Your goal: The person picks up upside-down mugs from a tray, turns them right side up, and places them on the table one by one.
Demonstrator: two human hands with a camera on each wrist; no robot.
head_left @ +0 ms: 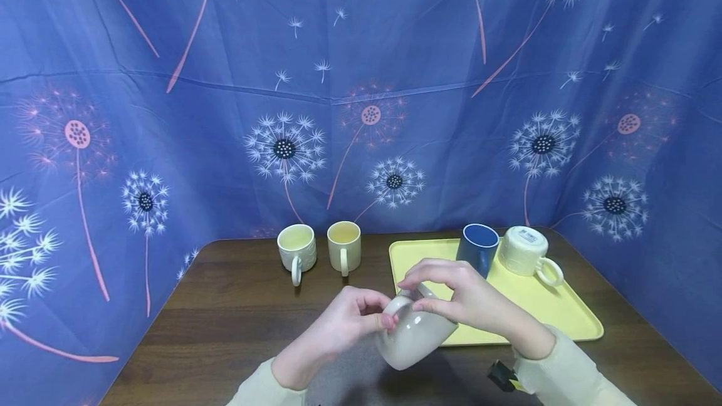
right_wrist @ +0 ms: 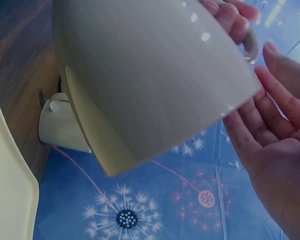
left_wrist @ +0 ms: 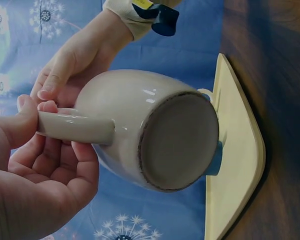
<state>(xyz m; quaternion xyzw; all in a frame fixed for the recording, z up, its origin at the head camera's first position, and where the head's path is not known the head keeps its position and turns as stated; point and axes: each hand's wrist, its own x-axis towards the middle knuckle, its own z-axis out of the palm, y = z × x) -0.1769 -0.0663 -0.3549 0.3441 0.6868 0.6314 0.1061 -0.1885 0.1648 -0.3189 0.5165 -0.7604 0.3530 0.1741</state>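
Observation:
A glossy off-white mug (head_left: 414, 337) is held tilted on its side above the front of the table. My left hand (head_left: 354, 318) pinches its handle (left_wrist: 75, 126) between thumb and fingers. The mug's round base (left_wrist: 180, 142) faces the left wrist camera, and part of the rim shows in the right wrist view. From the other side my right hand (head_left: 459, 296) reaches over the mug. Its fingers (right_wrist: 247, 122) lie extended right at the mug's side near the rim, with the thumb apart in the right wrist view.
A yellow tray (head_left: 541, 312) lies on the brown table (head_left: 225, 318) at right. On it are a dark blue mug (head_left: 479, 246) and an upside-down cream mug (head_left: 523, 249). Two cream mugs, one textured (head_left: 297, 249) and one plain (head_left: 344, 248), stand at the back, before a blue patterned cloth (head_left: 440, 143).

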